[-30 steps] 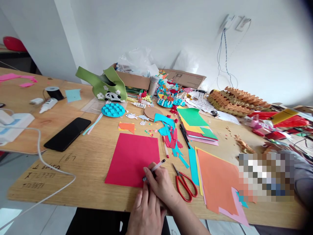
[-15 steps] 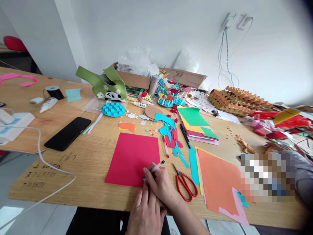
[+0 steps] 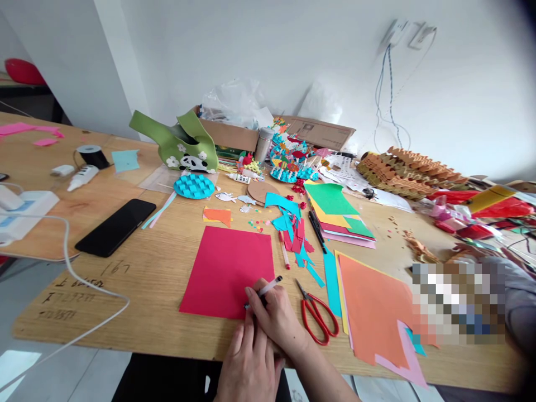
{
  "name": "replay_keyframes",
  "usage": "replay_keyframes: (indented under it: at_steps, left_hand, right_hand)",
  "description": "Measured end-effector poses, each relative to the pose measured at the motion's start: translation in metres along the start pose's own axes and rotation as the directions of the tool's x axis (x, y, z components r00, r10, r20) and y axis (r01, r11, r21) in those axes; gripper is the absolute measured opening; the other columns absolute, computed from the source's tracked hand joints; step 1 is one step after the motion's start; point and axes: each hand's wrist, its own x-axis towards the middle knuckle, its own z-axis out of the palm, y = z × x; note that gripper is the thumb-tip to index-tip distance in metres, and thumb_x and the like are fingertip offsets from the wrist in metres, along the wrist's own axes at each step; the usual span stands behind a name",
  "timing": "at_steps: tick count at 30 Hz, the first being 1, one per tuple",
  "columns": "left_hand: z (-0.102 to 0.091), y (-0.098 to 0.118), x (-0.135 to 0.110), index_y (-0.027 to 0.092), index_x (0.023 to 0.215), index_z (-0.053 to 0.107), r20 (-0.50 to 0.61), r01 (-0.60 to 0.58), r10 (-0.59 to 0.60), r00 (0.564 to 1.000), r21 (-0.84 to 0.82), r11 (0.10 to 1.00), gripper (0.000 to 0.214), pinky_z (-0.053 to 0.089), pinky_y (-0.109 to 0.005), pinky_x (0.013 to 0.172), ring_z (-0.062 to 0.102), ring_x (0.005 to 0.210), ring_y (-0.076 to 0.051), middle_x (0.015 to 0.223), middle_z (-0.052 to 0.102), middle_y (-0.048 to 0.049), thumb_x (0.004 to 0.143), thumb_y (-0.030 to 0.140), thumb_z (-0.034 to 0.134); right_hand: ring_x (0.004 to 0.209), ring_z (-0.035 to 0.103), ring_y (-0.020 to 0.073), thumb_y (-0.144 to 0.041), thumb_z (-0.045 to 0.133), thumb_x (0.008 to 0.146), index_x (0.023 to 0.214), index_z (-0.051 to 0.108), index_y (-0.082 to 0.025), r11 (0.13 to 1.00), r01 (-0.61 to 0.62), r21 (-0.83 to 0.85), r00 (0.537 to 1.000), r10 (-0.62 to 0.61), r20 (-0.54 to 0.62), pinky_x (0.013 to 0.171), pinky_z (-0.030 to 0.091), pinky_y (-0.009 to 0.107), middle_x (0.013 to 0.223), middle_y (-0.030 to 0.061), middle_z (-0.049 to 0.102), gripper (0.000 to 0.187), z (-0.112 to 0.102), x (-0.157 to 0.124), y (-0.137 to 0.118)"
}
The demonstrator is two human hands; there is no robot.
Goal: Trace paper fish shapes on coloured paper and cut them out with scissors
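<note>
A red sheet of paper (image 3: 228,271) lies flat on the wooden table (image 3: 146,268) in front of me. My right hand (image 3: 276,321) is closed around a white pen (image 3: 268,288), its tip on the sheet's near right corner. My left hand (image 3: 249,365) lies flat at the table's near edge, fingers stretched toward that corner, partly under my right hand. Red-handled scissors (image 3: 316,315) lie just right of my right hand.
An orange sheet (image 3: 372,307) lies at the right, a stack of coloured papers (image 3: 339,215) behind it, cyan scraps (image 3: 288,223) in the middle. A black phone (image 3: 116,227), a white cable (image 3: 84,279) and a glue bottle (image 3: 82,178) are left. Cardboard box (image 3: 234,134) and craft clutter line the back.
</note>
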Motion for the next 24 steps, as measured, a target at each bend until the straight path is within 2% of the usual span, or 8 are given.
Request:
replay_keyframes:
  at_steps: [17, 20, 24]
  left_hand:
    - [0.0015, -0.0003, -0.0021, 0.013, 0.103, 0.070, -0.003, -0.005, 0.005, 1.000, -0.009, 1.000, 0.041, 0.040, -0.038, 0.091, 0.054, 0.110, -0.027, 0.109, 0.069, -0.0104, 0.083, 0.046, 0.058]
    - [0.0020, -0.0002, -0.0021, 0.014, 0.104, 0.070, -0.009, -0.004, 0.003, 1.000, -0.027, 1.000, 0.039, 0.039, -0.038, 0.093, 0.052, 0.114, -0.028, 0.109, 0.068, -0.0101, 0.085, 0.045, 0.056]
    - [0.0054, -0.0007, -0.0015, 0.016, 0.105, 0.069, -0.022, 0.002, -0.003, 1.000, -0.071, 0.997, 0.036, 0.039, -0.038, 0.094, 0.050, 0.118, -0.027, 0.115, 0.067, -0.0085, 0.086, 0.043, 0.054]
  right_hand:
    - [0.050, 0.044, 0.0099, -0.029, 0.046, 0.094, 0.070, 0.049, -0.020, 1.000, 0.007, 0.006, 1.000, -0.007, -0.003, 0.052, 0.035, 0.022, 0.056, -0.0034, 0.048, 0.026, 0.0006, -0.0009, -0.0007]
    - [0.050, 0.045, 0.0097, -0.028, 0.046, 0.094, 0.071, 0.050, -0.020, 1.000, 0.023, 0.015, 0.998, -0.022, -0.055, 0.052, 0.035, 0.022, 0.056, -0.0035, 0.049, 0.024, 0.0000, -0.0016, -0.0037]
    - [0.054, 0.049, 0.0103, -0.029, 0.047, 0.094, 0.073, 0.053, -0.019, 0.999, 0.024, 0.029, 0.982, -0.018, -0.186, 0.054, 0.039, 0.022, 0.060, -0.0018, 0.053, 0.024, -0.0031, -0.0031, -0.0066]
